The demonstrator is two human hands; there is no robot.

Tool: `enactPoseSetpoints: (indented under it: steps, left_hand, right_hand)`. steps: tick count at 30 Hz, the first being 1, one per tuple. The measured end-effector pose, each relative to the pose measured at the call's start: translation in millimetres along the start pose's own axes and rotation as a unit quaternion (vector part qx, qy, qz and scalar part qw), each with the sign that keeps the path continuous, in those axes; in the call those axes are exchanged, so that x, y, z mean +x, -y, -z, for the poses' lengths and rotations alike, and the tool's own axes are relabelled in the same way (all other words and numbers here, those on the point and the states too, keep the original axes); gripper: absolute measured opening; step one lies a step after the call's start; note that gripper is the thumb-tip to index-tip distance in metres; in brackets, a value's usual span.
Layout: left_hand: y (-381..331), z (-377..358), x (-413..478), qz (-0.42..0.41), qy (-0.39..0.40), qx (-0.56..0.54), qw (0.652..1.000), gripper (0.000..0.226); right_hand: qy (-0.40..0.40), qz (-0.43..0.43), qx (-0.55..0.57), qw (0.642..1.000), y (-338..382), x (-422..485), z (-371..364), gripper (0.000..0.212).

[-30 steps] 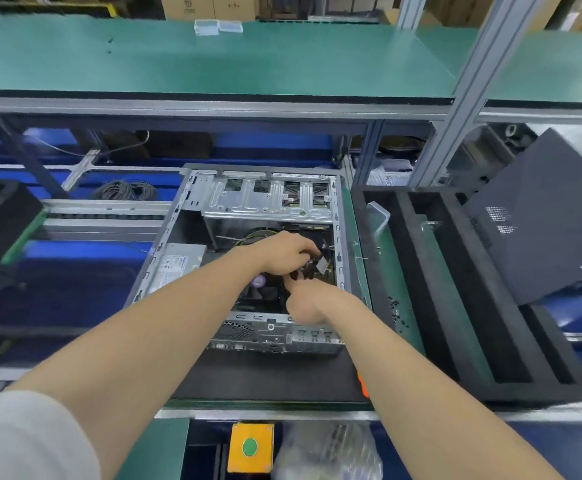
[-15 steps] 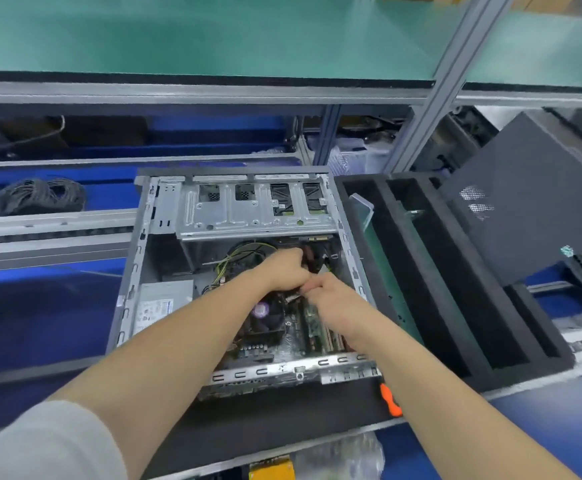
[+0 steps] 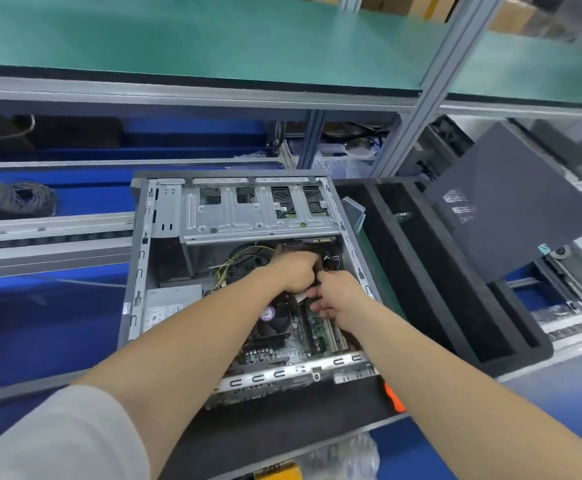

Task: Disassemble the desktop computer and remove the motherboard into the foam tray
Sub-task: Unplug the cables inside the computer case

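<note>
Step in hand, as judged: unplugging leads from the board. The board itself is not yet freed.

Case (image 3: 258, 220): open box of stamped sheet steel, bare grey, lying on its side. A slotted drive cage sits at its far end.

Tray (image 3: 511, 356): matte black foam, soft-edged, cut with long parallel slots. It lies just beside the case on the right, and no board is in it.

Motherboard (image 3: 298, 344): flat green laminate, densely studded, seated on the case floor. A round black fan (image 3: 275, 318) stands on it.

Left hand (image 3: 296, 271): over the board's far right corner. Its fingers are curled and appear closed round a dark cable (image 3: 317, 278).

Right hand (image 3: 338, 292): touching the left. Its fingers are half bent beside a small white plug (image 3: 300, 298), and whether they pinch it cannot be told.

Next move, as judged: a straight, firm pull at the plug body, not the wire, with the board braced. Any latch must be pressed first. Thin wires and pins look easy to bend.
</note>
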State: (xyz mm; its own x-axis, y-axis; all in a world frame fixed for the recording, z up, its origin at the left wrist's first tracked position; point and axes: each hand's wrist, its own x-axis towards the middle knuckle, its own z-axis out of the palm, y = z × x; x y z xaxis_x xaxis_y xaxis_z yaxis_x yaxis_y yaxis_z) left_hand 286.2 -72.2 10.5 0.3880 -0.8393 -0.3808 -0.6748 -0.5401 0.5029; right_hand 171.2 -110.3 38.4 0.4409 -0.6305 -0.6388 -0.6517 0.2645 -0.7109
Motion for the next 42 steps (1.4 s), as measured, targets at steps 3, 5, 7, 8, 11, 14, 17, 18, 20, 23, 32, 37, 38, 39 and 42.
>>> enactPoseSetpoints:
  steps: [3,5,7,8,11,14,17,18,20,23,32,37,38,39,42]
  left_hand:
    - [-4,2,11,0.013,0.026,-0.046,0.999,0.03]
    - [-7,4,19,0.039,0.04,-0.072,0.996,0.037]
    - [-12,5,26,0.067,0.046,-0.084,0.993,0.039]
    - [-15,4,28,0.082,0.046,-0.079,0.992,0.04]
    - [-21,2,35,0.093,0.065,-0.032,0.993,0.046]
    - [-19,0,44,0.084,0.087,-0.01,0.993,0.05]
    - [-16,-1,50,0.075,0.101,-0.004,0.992,0.046]
    - [-15,-3,51,0.069,0.106,0.003,0.992,0.043]
    - [-14,-8,53,0.051,0.095,0.03,0.994,0.035]
    - [-13,-13,52,0.054,0.07,0.051,0.995,0.031]
    - [-19,-14,56,0.061,0.088,0.1,0.989,0.033]
    - [-9,-20,60,0.058,0.024,0.06,0.996,0.035]
    - [-8,-20,61,0.06,0.017,0.052,0.997,0.035]
    - [-7,-21,62,0.06,0.014,0.053,0.997,0.035]
    - [-8,-21,61,0.083,-0.011,0.025,0.996,0.031]
  right_hand:
    - [-0.022,0.006,-0.002,1.0,0,3,-1,0.036]
    - [-0.022,0.012,-0.016,1.0,-2,2,0,0.032]
    - [-0.017,0.013,-0.029,0.999,-3,2,1,0.021]
    - [-0.015,0.012,-0.035,0.999,-3,2,1,0.015]
    - [-0.008,0.007,-0.045,0.999,-4,5,2,0.012]
    - [-0.002,0.005,-0.045,0.999,-7,10,1,0.027]
    - [-0.005,0.007,-0.046,0.999,-8,13,1,0.034]
    - [-0.006,0.007,-0.047,0.999,-9,14,2,0.034]
    - [-0.006,0.005,-0.05,0.999,-10,16,1,0.032]
    - [-0.008,-0.001,-0.054,0.999,-10,19,0,0.032]
    - [-0.004,0.0,-0.06,0.998,-10,21,-2,0.046]
    - [-0.007,-0.004,-0.055,0.998,-9,22,-3,0.044]
    - [-0.008,-0.005,-0.052,0.999,-9,23,-4,0.044]
    - [-0.009,-0.006,-0.051,0.999,-10,23,-4,0.044]
    - [-0.008,-0.01,-0.047,0.999,-10,24,-5,0.05]
